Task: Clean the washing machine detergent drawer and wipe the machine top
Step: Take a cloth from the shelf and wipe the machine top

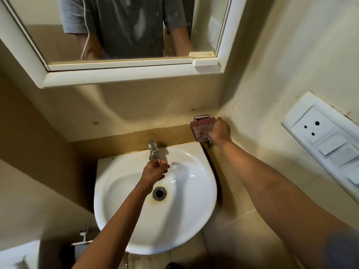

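Red checked cloth [202, 131]: bunched against the wall above the sink's [194, 220] right rear corner, touching a chrome fitting [202, 117].
Right hand [219, 131]: fingers curled round the cloth.
Left hand [155, 169]: over the sink beneath the tap [152, 150], fingertips drawn together; whether they pinch anything, I cannot tell.

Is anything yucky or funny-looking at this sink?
Yes. A brown, rusty-looking ring stains the white sink around the drain, darkest at its lower left. The mirror has whitish smears across the glass. Nothing looks spilled or broken.
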`<state>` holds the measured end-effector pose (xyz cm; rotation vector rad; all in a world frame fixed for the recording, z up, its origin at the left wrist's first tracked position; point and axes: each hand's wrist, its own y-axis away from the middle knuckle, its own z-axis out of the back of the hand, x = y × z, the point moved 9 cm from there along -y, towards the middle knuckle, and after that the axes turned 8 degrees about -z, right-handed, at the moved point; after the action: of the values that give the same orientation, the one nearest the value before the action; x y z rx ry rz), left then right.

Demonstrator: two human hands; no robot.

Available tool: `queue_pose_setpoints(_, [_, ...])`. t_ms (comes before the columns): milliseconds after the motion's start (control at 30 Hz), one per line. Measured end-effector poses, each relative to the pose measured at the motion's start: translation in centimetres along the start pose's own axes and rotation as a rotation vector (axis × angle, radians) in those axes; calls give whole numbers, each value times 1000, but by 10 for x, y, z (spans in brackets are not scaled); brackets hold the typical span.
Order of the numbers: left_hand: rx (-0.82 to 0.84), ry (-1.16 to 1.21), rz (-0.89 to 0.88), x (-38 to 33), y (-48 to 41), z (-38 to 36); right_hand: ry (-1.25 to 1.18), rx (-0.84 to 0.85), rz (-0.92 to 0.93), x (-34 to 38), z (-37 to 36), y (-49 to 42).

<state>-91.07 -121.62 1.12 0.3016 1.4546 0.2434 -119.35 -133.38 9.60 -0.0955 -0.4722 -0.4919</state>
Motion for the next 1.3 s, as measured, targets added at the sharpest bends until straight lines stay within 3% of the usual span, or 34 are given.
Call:
queue_pose_setpoints(133, [1, 6, 15, 3, 10, 12, 148, -172, 16, -4, -2, 10])
queue_pose_setpoints(267, [-31, 3, 8, 4, 23, 46, 131, -356, 191, 37, 5, 46])
queue_pose_setpoints(467, [-132, 25, -47, -1, 64, 121, -226, -105, 688, 145, -32, 159])
queue_pose_setpoints(767, [-323, -11, -150, 7, 198, 306, -336, 162, 1228, 292, -92, 394])
queue_pose_setpoints(1033, [-647, 0, -190, 27, 344, 515, -552, 154, 1360, 429, -96, 581])
queue_pose_setpoints(1300, [-869, -55, -328, -31, 407, 668, -661, 97, 1350, 576, -33, 659])
